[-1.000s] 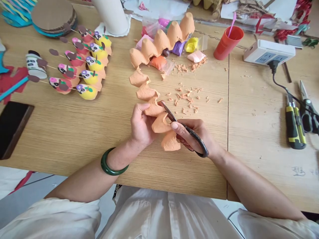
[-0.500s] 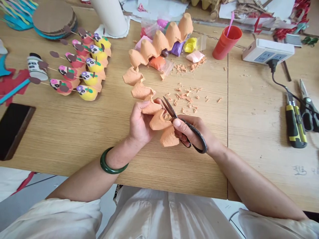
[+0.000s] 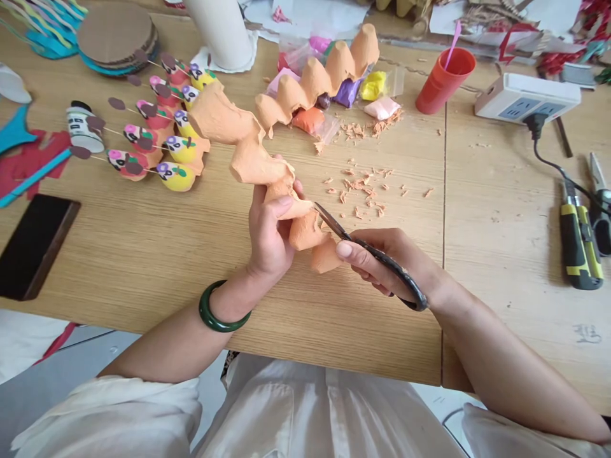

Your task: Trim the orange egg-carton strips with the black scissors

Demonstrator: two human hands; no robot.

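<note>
My left hand (image 3: 271,232) is closed around the middle of an orange egg-carton strip (image 3: 260,162), its cups running from upper left down to my right hand. In my right hand (image 3: 382,257) is a pair of black-handled scissors (image 3: 334,222), the blades nearly together and pointing up left at the strip's cut edge. Whether the blades touch the card is hard to tell. A second orange egg-carton strip (image 3: 315,79) lies beyond, over bags of coloured clay (image 3: 347,92). Orange scraps (image 3: 365,184) are scattered on the table behind the scissors.
Painted egg-cup figures (image 3: 176,149) stand at left, near a small white bottle (image 3: 83,127) and a dark phone (image 3: 38,245). A red cup (image 3: 443,83), a power strip (image 3: 527,98), a yellow-black cutter tool (image 3: 580,245) and other scissors (image 3: 600,203) are at right.
The far end of the held strip has risen and swung left toward the figures. My right hand and the scissors have shifted slightly right and down, with the blades closer together.
</note>
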